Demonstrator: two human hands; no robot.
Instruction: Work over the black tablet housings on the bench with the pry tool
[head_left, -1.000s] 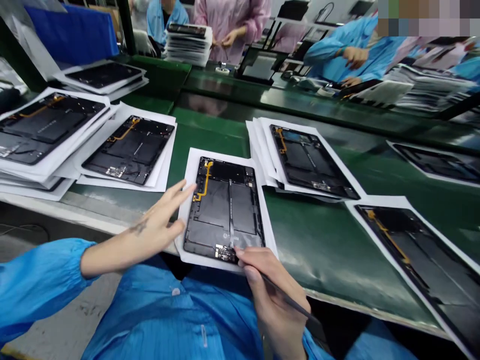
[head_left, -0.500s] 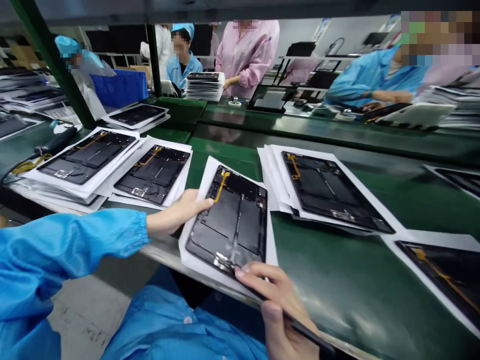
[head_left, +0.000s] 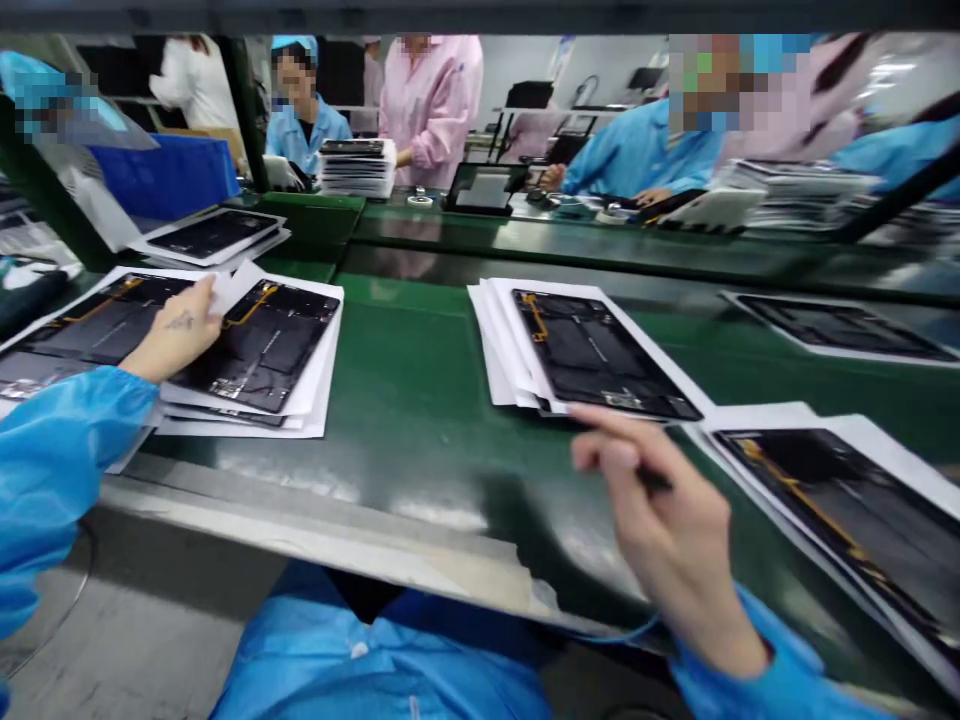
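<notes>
While the green table (head_left: 405,400) fills my view, the left tablet (head_left: 262,350) lies on papers near its front edge, the right tablet (head_left: 607,355) farther right. My left hand (head_left: 176,325), finger extended, reaches beside the left tablet, its grip unclear; my right hand (head_left: 671,510) curls around a dark tool (head_left: 654,478).

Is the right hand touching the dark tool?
Touching. The head view shows the right hand closed around the dark tool, with a short piece of it showing against the fingers.
</notes>
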